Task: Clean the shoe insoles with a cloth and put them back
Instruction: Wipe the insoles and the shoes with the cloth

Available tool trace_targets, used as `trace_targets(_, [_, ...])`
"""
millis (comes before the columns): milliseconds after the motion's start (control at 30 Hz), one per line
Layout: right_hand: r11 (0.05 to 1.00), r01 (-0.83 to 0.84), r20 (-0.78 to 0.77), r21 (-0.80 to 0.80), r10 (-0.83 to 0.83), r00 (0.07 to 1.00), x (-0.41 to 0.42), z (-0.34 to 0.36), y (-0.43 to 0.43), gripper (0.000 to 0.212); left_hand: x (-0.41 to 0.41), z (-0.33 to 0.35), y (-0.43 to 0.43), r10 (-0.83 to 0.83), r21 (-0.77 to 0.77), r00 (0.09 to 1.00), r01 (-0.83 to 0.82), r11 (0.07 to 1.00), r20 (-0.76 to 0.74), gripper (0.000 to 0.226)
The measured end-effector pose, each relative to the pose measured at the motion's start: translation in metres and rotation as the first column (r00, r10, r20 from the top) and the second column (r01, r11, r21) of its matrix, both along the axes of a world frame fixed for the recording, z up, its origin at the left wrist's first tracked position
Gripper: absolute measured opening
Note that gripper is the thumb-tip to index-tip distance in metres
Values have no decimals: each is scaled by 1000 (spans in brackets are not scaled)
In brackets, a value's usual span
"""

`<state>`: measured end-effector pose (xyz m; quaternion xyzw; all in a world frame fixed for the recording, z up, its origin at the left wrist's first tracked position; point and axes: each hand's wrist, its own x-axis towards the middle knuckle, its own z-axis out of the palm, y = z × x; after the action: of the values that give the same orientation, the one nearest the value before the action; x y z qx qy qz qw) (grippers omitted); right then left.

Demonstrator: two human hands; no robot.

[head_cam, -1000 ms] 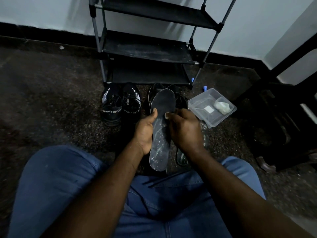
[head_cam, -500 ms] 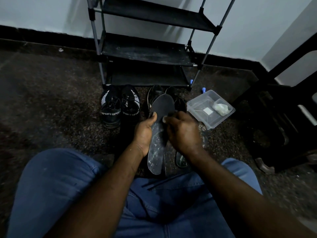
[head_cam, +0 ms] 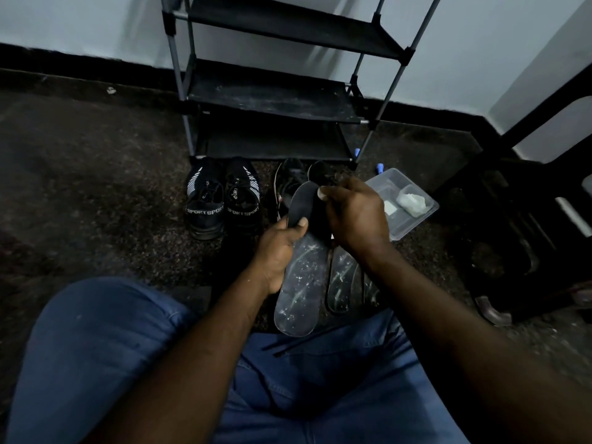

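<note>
My left hand [head_cam: 278, 251] grips a long insole [head_cam: 301, 283] by its left edge, thumb on top. Its near half looks clear and glossy with white flecks; its far half is dark. My right hand [head_cam: 355, 216] pinches the dark toe end between thumb and fingers, and that end curls over. A second flecked insole [head_cam: 339, 280] lies on the floor just right of the held one. Behind my hands stands a black pair of shoes [head_cam: 290, 182], partly hidden. A white cloth [head_cam: 411, 203] lies in a clear plastic container [head_cam: 403, 225] at the right.
A black pair of sport shoes [head_cam: 221, 203] stands to the left of my hands. A black shoe rack [head_cam: 272, 97] stands against the wall behind. Dark furniture [head_cam: 519, 238] fills the right side. My knees in blue jeans [head_cam: 96, 347] are below.
My right hand has moved up to the insole's toe end and bent it over. The insole has shifted slightly right and away, and my left thumb now presses on its middle.
</note>
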<state>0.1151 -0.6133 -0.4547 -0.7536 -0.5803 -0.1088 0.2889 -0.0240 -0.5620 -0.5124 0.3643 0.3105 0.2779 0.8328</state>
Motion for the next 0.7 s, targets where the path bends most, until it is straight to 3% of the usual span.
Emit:
trace_targets(200, [999,-30,-35,12,31,999,-6,-12,-11,21,-2,0,5,-24,-11,997,25,1000,71,41])
trace_targets(467, [998,56,-77,-4,-56,995,-6,-11,-13,23,0,-3,2,-40,-29,999,41,999,32,40])
trace_targets(700, [999,-16,-24,-41,15,1000,-14,-32,-39,21,1,-6,2,3,-47,1000,-4,999,-18,32])
